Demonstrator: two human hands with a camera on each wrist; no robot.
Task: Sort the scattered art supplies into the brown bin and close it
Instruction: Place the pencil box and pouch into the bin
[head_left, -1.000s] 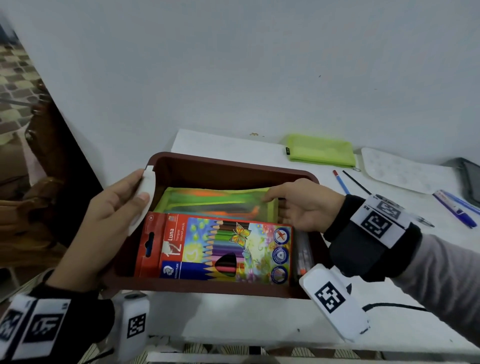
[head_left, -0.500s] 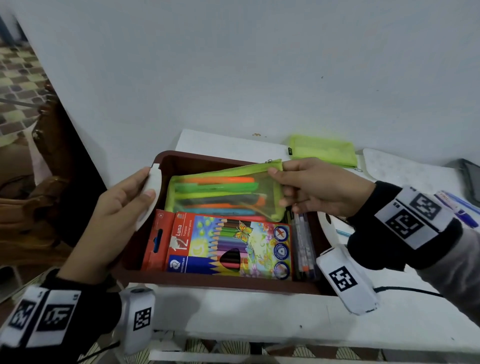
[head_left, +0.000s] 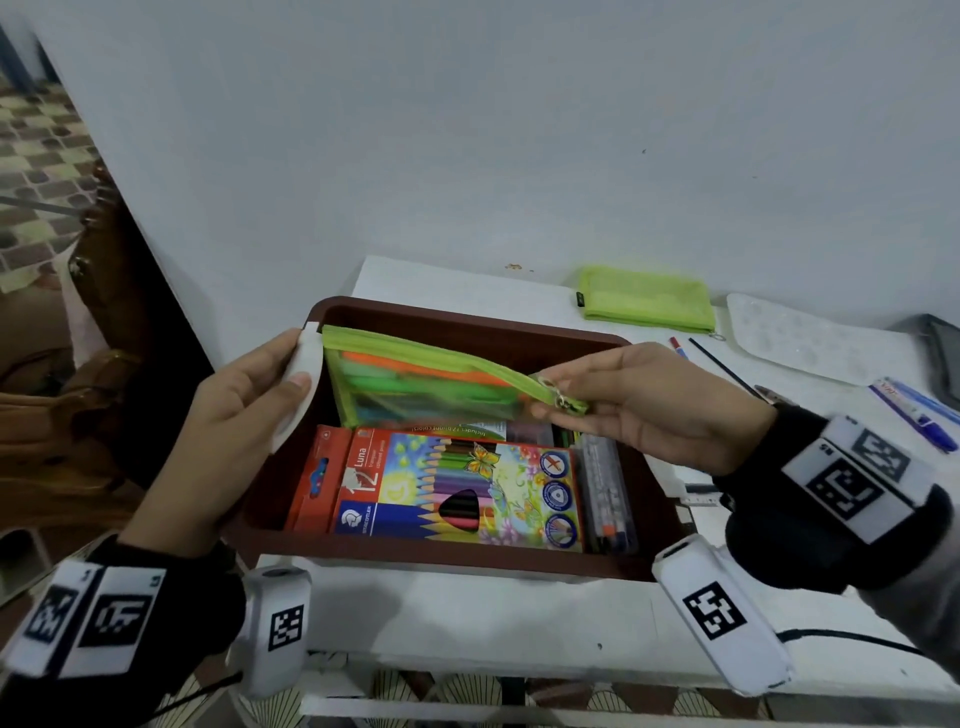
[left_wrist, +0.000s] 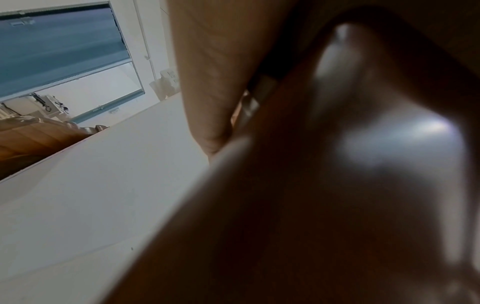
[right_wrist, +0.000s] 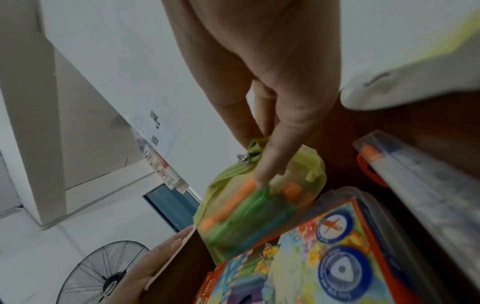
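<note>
The brown bin (head_left: 467, 325) stands open on the white table, holding a coloured pencil box (head_left: 457, 488) and a clear pen case (head_left: 605, 486). My right hand (head_left: 613, 400) pinches the zipper corner of a green see-through pouch (head_left: 415, 384) of markers, lifted upright out of the bin's back half; the same pouch (right_wrist: 257, 207) shows in the right wrist view under my fingers (right_wrist: 272, 160). My left hand (head_left: 244, 410) grips the bin's left side on its white latch (head_left: 298, 384). The left wrist view shows only blurred fingers (left_wrist: 207, 82) against the bin wall.
On the table behind the bin lie a green mesh pouch (head_left: 647, 299), a white palette (head_left: 810, 338), a red-tipped pen (head_left: 678, 347), a thin black stick (head_left: 722, 366) and blue pens (head_left: 919, 410). A dark wooden piece of furniture (head_left: 104, 338) stands left of the table.
My right hand has lifted the green marker pouch from lying flat in the bin to standing tilted above it, uncovering the pen case. The left hand has stayed on the latch.
</note>
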